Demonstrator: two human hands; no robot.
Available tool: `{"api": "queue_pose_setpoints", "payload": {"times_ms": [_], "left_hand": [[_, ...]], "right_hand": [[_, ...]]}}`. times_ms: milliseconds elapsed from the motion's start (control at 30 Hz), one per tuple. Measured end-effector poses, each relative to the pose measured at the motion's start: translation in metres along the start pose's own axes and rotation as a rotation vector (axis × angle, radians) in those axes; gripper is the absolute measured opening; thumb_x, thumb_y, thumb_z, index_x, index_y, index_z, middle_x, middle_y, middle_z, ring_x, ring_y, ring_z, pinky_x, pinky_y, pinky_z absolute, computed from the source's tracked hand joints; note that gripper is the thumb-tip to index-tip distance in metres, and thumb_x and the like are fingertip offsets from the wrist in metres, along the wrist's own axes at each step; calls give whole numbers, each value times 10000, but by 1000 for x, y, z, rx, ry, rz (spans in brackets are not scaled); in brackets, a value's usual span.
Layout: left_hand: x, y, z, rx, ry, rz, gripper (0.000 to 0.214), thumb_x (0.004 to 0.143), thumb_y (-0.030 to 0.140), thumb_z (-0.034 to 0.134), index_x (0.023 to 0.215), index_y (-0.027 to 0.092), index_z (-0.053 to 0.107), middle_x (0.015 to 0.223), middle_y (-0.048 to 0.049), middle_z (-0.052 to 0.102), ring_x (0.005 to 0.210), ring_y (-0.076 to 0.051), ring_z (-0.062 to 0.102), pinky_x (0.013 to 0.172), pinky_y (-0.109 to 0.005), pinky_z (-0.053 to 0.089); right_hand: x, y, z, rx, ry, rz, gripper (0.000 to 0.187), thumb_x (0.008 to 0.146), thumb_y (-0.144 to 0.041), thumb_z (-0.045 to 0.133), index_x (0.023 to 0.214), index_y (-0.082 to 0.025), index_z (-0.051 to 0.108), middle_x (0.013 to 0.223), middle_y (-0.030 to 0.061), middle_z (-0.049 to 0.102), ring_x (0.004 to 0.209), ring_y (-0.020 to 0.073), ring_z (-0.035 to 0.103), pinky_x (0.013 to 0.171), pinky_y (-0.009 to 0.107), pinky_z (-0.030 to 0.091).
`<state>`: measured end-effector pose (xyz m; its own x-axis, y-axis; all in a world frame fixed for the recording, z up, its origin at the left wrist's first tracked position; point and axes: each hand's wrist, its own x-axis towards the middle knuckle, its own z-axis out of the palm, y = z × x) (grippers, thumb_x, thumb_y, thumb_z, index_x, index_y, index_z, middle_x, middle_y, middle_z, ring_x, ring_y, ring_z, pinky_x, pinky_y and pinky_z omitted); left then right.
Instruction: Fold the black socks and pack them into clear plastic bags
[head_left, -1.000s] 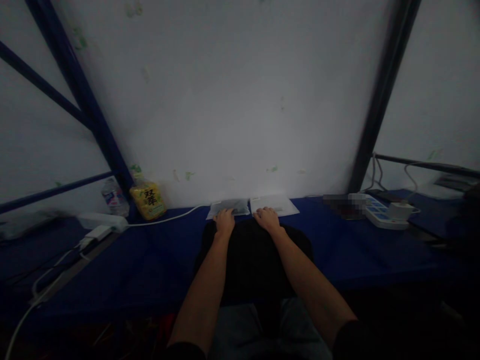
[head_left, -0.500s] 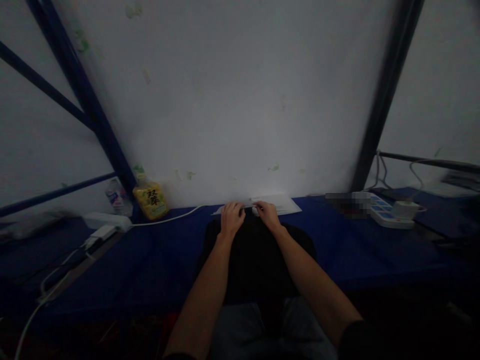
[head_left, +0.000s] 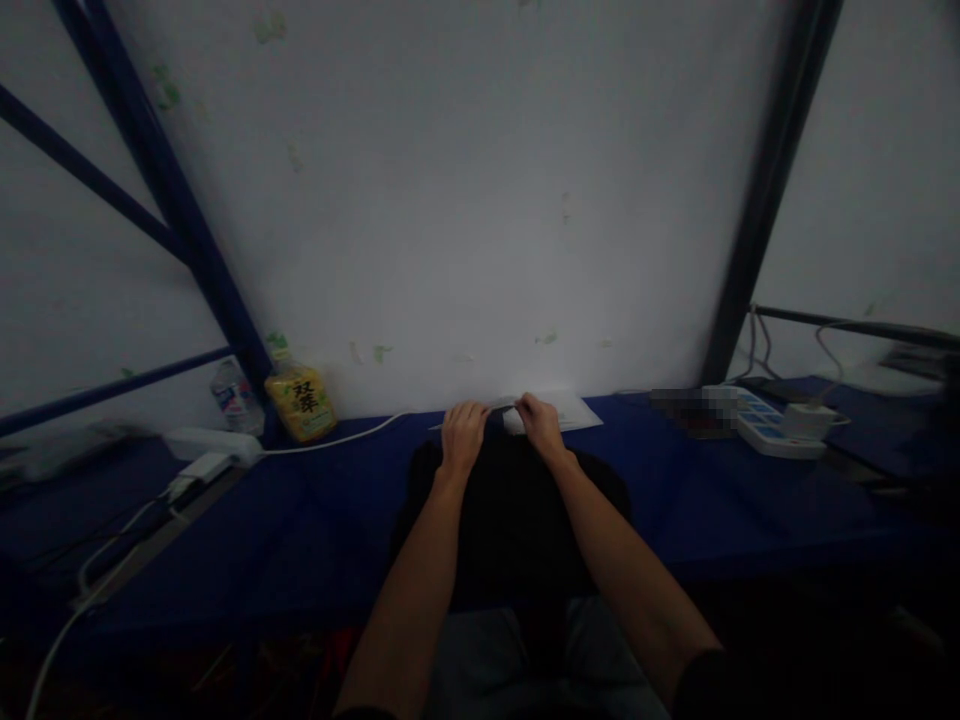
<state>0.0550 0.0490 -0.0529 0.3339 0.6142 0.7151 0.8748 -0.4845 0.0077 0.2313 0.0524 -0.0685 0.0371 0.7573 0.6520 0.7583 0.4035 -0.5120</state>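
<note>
Holding a flat packet (head_left: 501, 404), left hand (head_left: 463, 437), right hand (head_left: 540, 425), yellow-labelled bottle (head_left: 300, 398) off left

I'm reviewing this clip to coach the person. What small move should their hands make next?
Probably lift the thin grey piece slightly clear of the white sheet, since the left hand and right hand appear to pinch it at the sheet's near edge, above the black cloth.

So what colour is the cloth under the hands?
The cloth is black, best seen in the head view.
</note>
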Motion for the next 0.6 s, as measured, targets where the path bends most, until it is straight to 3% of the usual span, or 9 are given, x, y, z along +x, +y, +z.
{"api": "queue_pose_setpoints", "payload": {"times_ms": [233,367,467,600], "left_hand": [[-2,-13,-4,5,37,-141,282,991,330,357,1055,216,606,1078,-83,629,1029,-217,546,894,-321,365],[-1,-8,0,-11,-3,-145,285,993,327,358,1089,215,601,1108,-77,616,1003,-203,567,879,-305,388],[0,-1,3,-52,-55,-132,276,997,325,357,1105,223,590,1106,-62,608,975,-175,589,863,-263,413],[-1,4,5,-122,-56,-73,265,1002,318,350,1112,229,574,1098,-48,597,983,-157,598,841,-228,436]], "right_hand": [[0,22,-31,112,301,286,288,893,-337,345,934,-171,577,884,82,679,815,192,617,760,268,431],[-4,15,-42,105,334,411,399,885,-278,285,1149,-121,540,945,122,674,831,215,626,779,309,445],[-5,-1,-42,71,279,276,419,869,-211,296,1208,-111,521,968,118,666,841,206,618,792,307,443],[-6,-17,-34,38,33,-66,276,839,-151,398,991,-163,629,987,82,658,948,180,587,867,273,425]]}}
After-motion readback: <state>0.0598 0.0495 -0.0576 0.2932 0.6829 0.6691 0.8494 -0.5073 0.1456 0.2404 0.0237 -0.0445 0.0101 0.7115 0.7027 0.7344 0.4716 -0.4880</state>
